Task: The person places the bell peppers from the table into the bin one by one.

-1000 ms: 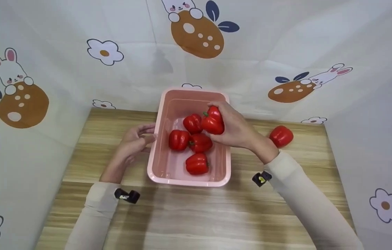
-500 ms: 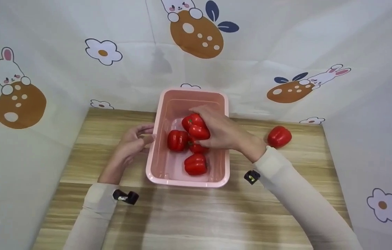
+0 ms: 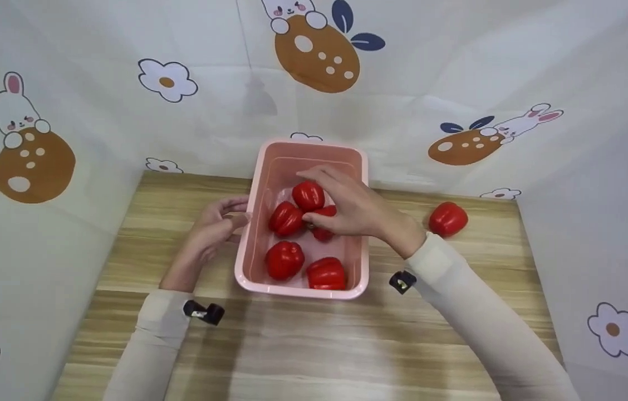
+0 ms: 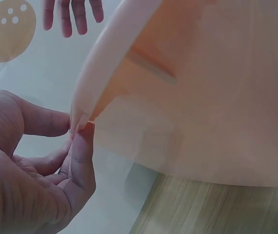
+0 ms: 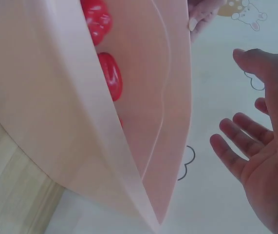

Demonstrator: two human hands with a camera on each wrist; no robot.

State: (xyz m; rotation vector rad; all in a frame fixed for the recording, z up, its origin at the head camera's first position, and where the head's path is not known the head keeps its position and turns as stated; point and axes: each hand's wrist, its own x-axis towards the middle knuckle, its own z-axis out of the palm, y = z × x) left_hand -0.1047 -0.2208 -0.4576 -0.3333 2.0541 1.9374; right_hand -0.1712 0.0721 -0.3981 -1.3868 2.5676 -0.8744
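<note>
A pink plastic bin (image 3: 303,292) stands on the wooden table with several red bell peppers inside. My left hand (image 3: 209,227) pinches its left rim; in the left wrist view, thumb and fingertips meet at the rim (image 4: 97,68). Over the bin's right half is my right hand (image 3: 354,207), fingers spread and nothing in them. Beneath it one bell pepper (image 3: 326,228) is partly hidden. Near the fingertips sits another pepper (image 3: 308,196), with a third pepper (image 3: 286,219) beside it. Toward the near end lie a left pepper (image 3: 284,260) and a right pepper (image 3: 327,274).
One more red bell pepper (image 3: 447,219) lies on the table (image 3: 459,312) to the right of the bin, close to the right forearm. A pale printed cloth (image 3: 208,111) rises behind the table and along both sides.
My right hand has lowered a bell pepper into the bin and let go of it. The peppers have shifted, and two now lie at the near end. My left hand stays at the rim.
</note>
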